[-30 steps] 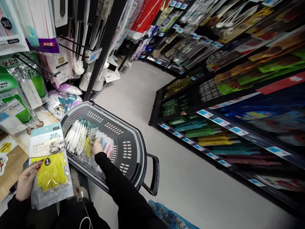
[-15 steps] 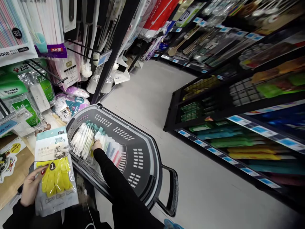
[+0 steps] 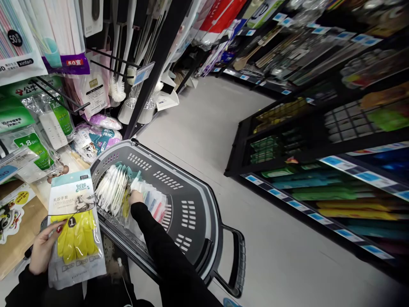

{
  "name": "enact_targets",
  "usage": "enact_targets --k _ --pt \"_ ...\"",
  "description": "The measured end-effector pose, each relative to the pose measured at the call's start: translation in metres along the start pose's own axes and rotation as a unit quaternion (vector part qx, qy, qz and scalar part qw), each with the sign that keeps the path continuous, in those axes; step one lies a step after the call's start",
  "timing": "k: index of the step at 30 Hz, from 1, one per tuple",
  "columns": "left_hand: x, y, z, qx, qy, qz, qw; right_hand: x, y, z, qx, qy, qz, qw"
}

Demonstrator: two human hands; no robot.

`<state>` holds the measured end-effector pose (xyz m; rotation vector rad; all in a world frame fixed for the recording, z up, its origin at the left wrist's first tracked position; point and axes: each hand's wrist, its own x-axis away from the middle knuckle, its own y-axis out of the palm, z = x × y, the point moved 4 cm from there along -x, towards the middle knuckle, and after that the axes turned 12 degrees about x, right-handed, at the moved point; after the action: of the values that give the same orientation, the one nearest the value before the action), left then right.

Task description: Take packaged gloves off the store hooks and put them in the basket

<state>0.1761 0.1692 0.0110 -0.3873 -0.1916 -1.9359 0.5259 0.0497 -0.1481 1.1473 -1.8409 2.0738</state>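
My left hand [image 3: 46, 247] pinches a clear-and-grey pack of yellow latex gloves [image 3: 76, 238] near its left side, thumb on the front. The pack stands upright, its printed face towards me, beside the basket. My right hand [image 3: 136, 197] reaches down into a dark grey shopping basket [image 3: 169, 209], among a row of thin packs. White packs [image 3: 111, 187] stand on edge to its left, and clear packs with pink and blue contents [image 3: 155, 200] lean to its right. Its fingers are hidden between the packs, so their grip does not show.
Hanging straws [image 3: 19, 38], brushes [image 3: 117, 87] and power-strip packs [image 3: 35, 151] fill the left rack. Bagged goods [image 3: 96, 138] lie behind the basket's rim. The basket's handle [image 3: 238, 264] sticks out over the grey floor. Shelves [image 3: 319, 179] with price tags stand on the right.
The view has shifted a little, so basket and shelves sit slightly further right. My left hand still holds the glove pack. My right hand stays among the packs in the basket.
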Motion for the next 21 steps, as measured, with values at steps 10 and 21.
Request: enact_targets --k 10,21 --pt "0.002 -0.001 0.000 -0.007 -0.006 0.001 1.000 -0.009 -0.002 -0.015 -0.017 0.007 0.018 1.000" --pt "-0.003 0.003 0.000 -0.018 -0.004 -0.003 1.000 -0.008 0.001 -0.027 -0.034 0.038 0.047 0.998"
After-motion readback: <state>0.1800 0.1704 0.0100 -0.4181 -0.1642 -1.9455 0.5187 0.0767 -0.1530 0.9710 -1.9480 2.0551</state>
